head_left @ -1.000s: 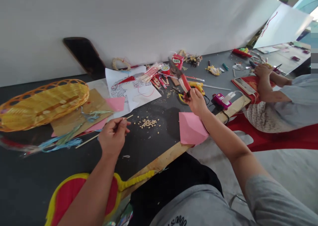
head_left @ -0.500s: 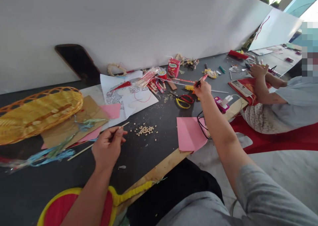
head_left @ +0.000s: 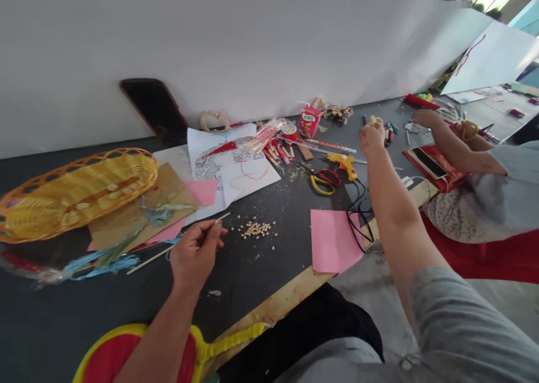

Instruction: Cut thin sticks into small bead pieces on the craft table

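Note:
Between the thumb and fingers of my left hand [head_left: 197,252] is a thin wooden stick [head_left: 152,259], its tip poking out past the fingertips. Just right of that tip lies a pile of small pale wooden pieces [head_left: 255,228] on the dark table [head_left: 252,276]. My right hand [head_left: 373,138] reaches far forward, its fingers bent at a small yellowish item [head_left: 373,120]; whether it grips this is unclear. Nearer to me are a yellow glue gun [head_left: 343,164] and scissors with red and yellow handles [head_left: 323,182].
A yellow woven basket [head_left: 80,195] and a leaning phone [head_left: 154,109] are at left. Printed paper [head_left: 248,175], a red drink carton [head_left: 309,121] and pink paper [head_left: 332,240] lie across the table. Another person's arm [head_left: 455,138] rests at right. A red and yellow round object [head_left: 105,358] is below.
My right hand has moved forward, away from beside the glue gun, which is now uncovered. The view has shifted. My left hand still holds the stick. The other person's hands have moved.

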Available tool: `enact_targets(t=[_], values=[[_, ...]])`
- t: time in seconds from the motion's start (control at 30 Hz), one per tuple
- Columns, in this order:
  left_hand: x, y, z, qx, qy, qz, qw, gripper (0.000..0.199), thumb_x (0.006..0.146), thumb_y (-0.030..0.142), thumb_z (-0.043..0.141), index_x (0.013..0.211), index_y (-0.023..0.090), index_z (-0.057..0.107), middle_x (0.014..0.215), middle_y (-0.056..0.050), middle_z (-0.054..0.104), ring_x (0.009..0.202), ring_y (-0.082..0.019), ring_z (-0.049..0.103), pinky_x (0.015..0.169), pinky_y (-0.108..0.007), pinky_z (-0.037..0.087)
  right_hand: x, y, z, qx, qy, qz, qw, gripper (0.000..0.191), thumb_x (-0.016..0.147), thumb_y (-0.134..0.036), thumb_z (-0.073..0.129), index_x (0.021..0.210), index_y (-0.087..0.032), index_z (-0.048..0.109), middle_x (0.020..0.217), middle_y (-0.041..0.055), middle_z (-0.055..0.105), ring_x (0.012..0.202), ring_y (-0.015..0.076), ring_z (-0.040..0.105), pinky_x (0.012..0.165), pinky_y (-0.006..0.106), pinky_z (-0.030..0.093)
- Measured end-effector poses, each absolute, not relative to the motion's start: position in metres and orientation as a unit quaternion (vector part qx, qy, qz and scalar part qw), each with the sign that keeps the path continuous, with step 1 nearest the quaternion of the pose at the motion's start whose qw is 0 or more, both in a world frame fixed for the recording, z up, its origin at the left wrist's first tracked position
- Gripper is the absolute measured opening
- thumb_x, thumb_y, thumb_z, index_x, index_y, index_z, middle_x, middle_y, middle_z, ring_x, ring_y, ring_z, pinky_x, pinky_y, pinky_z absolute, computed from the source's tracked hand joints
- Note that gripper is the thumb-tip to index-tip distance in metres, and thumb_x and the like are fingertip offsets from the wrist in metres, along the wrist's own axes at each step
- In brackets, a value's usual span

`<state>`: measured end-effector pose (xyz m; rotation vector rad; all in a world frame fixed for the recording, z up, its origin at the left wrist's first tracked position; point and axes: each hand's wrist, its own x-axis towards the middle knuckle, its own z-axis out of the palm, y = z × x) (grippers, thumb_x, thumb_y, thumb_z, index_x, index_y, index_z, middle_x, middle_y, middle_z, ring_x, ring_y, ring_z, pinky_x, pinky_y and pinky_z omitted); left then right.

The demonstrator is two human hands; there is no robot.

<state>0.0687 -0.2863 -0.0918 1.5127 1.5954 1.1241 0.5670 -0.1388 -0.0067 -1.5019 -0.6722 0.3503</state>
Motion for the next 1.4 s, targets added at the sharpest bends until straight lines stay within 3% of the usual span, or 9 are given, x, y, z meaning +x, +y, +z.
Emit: enact_targets(t=[0.1,0.17,0.37,0.5,0.73,0.97,1.07,1.3,1.4], values=[[0.069,-0.287,-0.090,0.575,0.609,0.433,0.333,0.033,0.085,0.053,0.067,0.095,0.022,0.072,0.073,-0.001,0.073,0.055,-0.013,0.058,0.053,-0.023,0.048,0.537,-0.139,-0.019,-0.667,-0.262,0.227,0.660,0.028,0.092,-0.013,0.058,0.119,-0.020,0.058,0.101,-0.0026,0.064,0.077,0.0088,0.065,0.072,0.027,0.057],[0.070,-0.287,-0.087,0.575,0.604,0.437,0.337,0.033,0.086,0.052,0.066,0.095,0.021,0.072,0.074,-0.001,0.073,0.055,-0.012,0.058,0.053,-0.023,0.048,0.508,-0.146,-0.024,-0.648,-0.273,0.276,0.655,0.024,0.086,-0.010,0.059,0.107,-0.021,0.058,0.087,-0.0070,0.061,0.066,0.0067,0.062,0.062,0.022,0.052],[0.074,-0.288,-0.084,0.571,0.587,0.465,0.338,0.033,0.086,0.048,0.064,0.100,0.019,0.071,0.077,-0.002,0.073,0.054,-0.011,0.058,0.052,-0.022,0.049,0.415,-0.201,-0.022,-0.528,-0.501,0.451,0.517,0.020,0.083,-0.021,0.066,0.103,-0.020,0.063,0.083,-0.0033,0.065,0.072,0.0113,0.064,0.059,0.021,0.048],[0.074,-0.287,-0.085,0.585,0.587,0.458,0.322,0.031,0.089,0.045,0.058,0.099,0.018,0.069,0.080,-0.003,0.075,0.054,-0.011,0.060,0.053,-0.022,0.049,0.379,-0.236,-0.028,-0.512,-0.673,0.393,0.361,0.022,0.087,-0.024,0.064,0.108,-0.018,0.068,0.083,0.0000,0.070,0.073,0.0132,0.062,0.070,0.027,0.053],[0.073,-0.289,-0.085,0.628,0.581,0.455,0.248,0.030,0.090,0.043,0.055,0.100,0.019,0.069,0.087,-0.006,0.078,0.074,-0.017,0.070,0.071,-0.028,0.054,0.334,-0.276,-0.056,-0.488,-0.828,0.214,0.175,0.034,0.091,-0.007,0.050,0.118,-0.015,0.068,0.118,0.0127,0.072,0.111,0.0209,0.065,0.101,0.039,0.050],[0.070,-0.284,-0.088,0.653,0.567,0.479,0.150,0.026,0.090,0.039,0.056,0.093,0.019,0.073,0.097,-0.009,0.075,0.092,-0.022,0.067,0.074,-0.030,0.052,0.302,-0.286,-0.067,-0.470,-0.856,0.160,0.143,0.039,0.092,-0.003,0.043,0.122,-0.011,0.068,0.115,0.0162,0.069,0.109,0.0229,0.064,0.100,0.038,0.048],[0.066,-0.281,-0.092,0.657,0.572,0.476,0.119,0.023,0.089,0.037,0.059,0.091,0.020,0.075,0.096,-0.010,0.075,0.099,-0.025,0.066,0.084,-0.036,0.053,0.286,-0.271,-0.062,-0.444,-0.874,0.143,0.132,0.048,0.085,0.004,0.045,0.125,-0.011,0.067,0.122,0.0164,0.068,0.117,0.0242,0.060,0.107,0.042,0.042],[0.063,-0.279,-0.097,0.652,0.587,0.463,0.129,0.026,0.090,0.034,0.055,0.096,0.018,0.075,0.100,-0.010,0.076,0.098,-0.024,0.067,0.088,-0.036,0.053,0.270,-0.259,-0.058,-0.383,-0.910,0.129,0.089,0.037,0.084,0.004,0.049,0.110,-0.008,0.072,0.110,0.0171,0.071,0.107,0.0237,0.061,0.102,0.037,0.042],[0.063,-0.278,-0.098,0.644,0.587,0.469,0.143,0.025,0.089,0.032,0.055,0.097,0.019,0.074,0.102,-0.010,0.076,0.099,-0.024,0.067,0.086,-0.036,0.054,0.268,-0.263,-0.060,-0.373,-0.916,0.118,0.086,0.039,0.086,0.002,0.049,0.118,-0.008,0.069,0.115,0.0172,0.069,0.108,0.0228,0.060,0.103,0.036,0.041]])
